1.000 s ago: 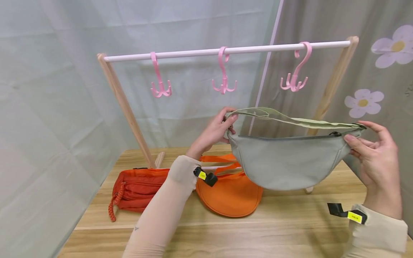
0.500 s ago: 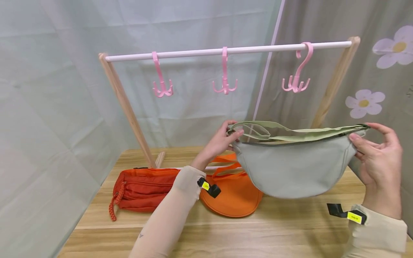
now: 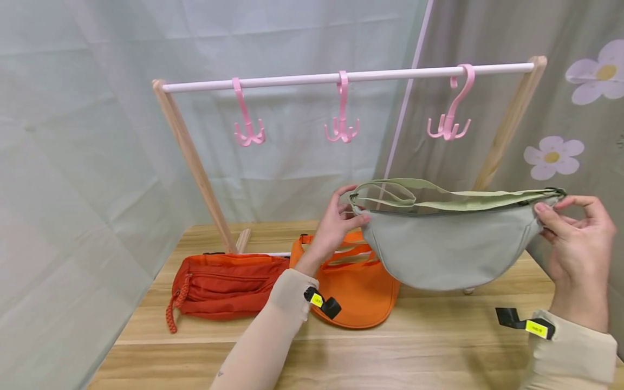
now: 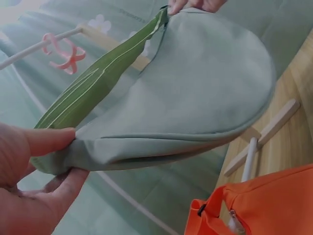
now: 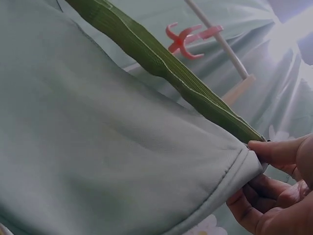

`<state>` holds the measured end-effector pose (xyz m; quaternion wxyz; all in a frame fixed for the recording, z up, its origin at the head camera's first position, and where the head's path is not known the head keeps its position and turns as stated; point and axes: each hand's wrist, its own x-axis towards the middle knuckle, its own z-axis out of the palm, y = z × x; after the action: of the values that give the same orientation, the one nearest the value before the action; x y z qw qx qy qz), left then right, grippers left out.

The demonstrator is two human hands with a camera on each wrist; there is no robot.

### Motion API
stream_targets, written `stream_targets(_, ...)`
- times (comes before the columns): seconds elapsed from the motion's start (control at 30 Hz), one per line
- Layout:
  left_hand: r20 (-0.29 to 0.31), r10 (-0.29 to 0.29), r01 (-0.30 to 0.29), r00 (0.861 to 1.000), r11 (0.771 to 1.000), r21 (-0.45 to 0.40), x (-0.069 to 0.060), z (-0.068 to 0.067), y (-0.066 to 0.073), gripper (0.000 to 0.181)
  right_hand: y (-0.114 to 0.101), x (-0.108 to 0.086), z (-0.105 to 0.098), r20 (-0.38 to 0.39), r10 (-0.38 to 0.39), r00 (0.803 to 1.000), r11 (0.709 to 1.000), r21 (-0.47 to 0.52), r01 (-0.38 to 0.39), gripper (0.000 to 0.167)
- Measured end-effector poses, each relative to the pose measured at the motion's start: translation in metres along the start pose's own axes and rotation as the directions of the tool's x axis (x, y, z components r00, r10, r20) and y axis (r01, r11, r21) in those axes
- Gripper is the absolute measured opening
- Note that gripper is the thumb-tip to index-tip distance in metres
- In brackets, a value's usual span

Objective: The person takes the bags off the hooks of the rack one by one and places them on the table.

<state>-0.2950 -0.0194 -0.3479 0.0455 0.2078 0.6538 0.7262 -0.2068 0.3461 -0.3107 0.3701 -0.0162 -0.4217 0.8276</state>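
Observation:
A grey-green crescent-shaped waist bag [image 3: 448,249] with a light green strap [image 3: 468,202] is held up in the air between both hands. My left hand [image 3: 336,225] pinches its left end near the strap's joint; the left wrist view shows thumb and fingers [image 4: 51,141] on either side of that corner. My right hand [image 3: 580,238] pinches the opposite end, with the thumb [image 5: 276,151] on the fabric in the right wrist view. Along the top edge runs a dark zip. Behind and below the left forearm lies an orange bag [image 3: 358,295], partly hidden.
A red pouch [image 3: 224,287] with a braided cord lies on the wooden table [image 3: 370,363] at left. Behind the bags stands a rack with a white rail [image 3: 390,76], carrying a left pink hook [image 3: 247,122], a middle one and a right one. Curtains close off the back.
The grey-green bag has come down and slightly right with both hands. My left hand has moved down and right, uncovering more of the red pouch. The middle hook has turned on the rail.

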Motion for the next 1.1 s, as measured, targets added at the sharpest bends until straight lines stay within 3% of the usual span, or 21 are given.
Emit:
stream_targets(0.13,-0.041,0.027,-0.028,0.999,0.999,-0.036,-0.004,0.007,-0.002,0.074,0.001,0.0,0.001,-0.02,-0.012,1.0,1.0,-0.011,0.012,0.022)
stream_targets(0.23,-0.073,0.03,-0.034,0.997,0.998,-0.056,-0.007,0.012,-0.002,0.073,0.002,0.001,0.0,-0.002,0.0,1.0,0.996,-0.087,0.0,0.023)
stream_targets(0.4,-0.117,0.035,-0.046,0.993,0.994,-0.1,-0.011,0.019,-0.004,0.069,0.003,0.001,-0.007,0.175,0.071,0.982,0.98,-0.194,-0.036,0.045)
stream_targets(0.47,-0.122,0.038,-0.052,0.992,0.993,-0.109,-0.013,0.023,-0.006,0.067,0.003,0.001,-0.009,0.212,0.079,0.974,0.977,-0.208,-0.034,0.054)
stream_targets(0.53,-0.121,0.042,-0.057,0.992,0.992,-0.115,-0.014,0.026,-0.008,0.065,0.004,0.001,-0.009,0.189,0.072,0.979,0.975,-0.22,-0.029,0.058)
stream_targets(0.67,-0.114,0.045,-0.061,0.993,0.988,-0.141,-0.017,0.034,-0.013,0.064,0.004,0.002,-0.005,0.044,0.041,0.998,0.952,-0.304,-0.025,0.059)
stream_targets(0.8,-0.105,0.033,-0.052,0.994,0.982,-0.184,-0.02,0.042,-0.018,0.063,0.005,0.003,-0.003,-0.07,0.005,0.998,0.929,-0.368,-0.03,0.055)
stream_targets(0.93,-0.101,0.028,-0.049,0.994,0.975,-0.216,-0.021,0.051,-0.023,0.063,0.009,0.005,-0.006,-0.103,-0.052,0.993,0.898,-0.44,0.001,0.042)
stream_targets(1.07,-0.136,0.026,-0.059,0.99,0.968,-0.244,-0.021,0.062,-0.029,0.062,0.011,0.008,-0.01,-0.102,-0.081,0.991,0.842,-0.539,0.014,0.034)
stream_targets(1.1,-0.15,0.029,-0.067,0.988,0.965,-0.255,-0.02,0.065,-0.031,0.062,0.011,0.008,-0.012,-0.102,-0.082,0.991,0.816,-0.578,0.008,0.034)
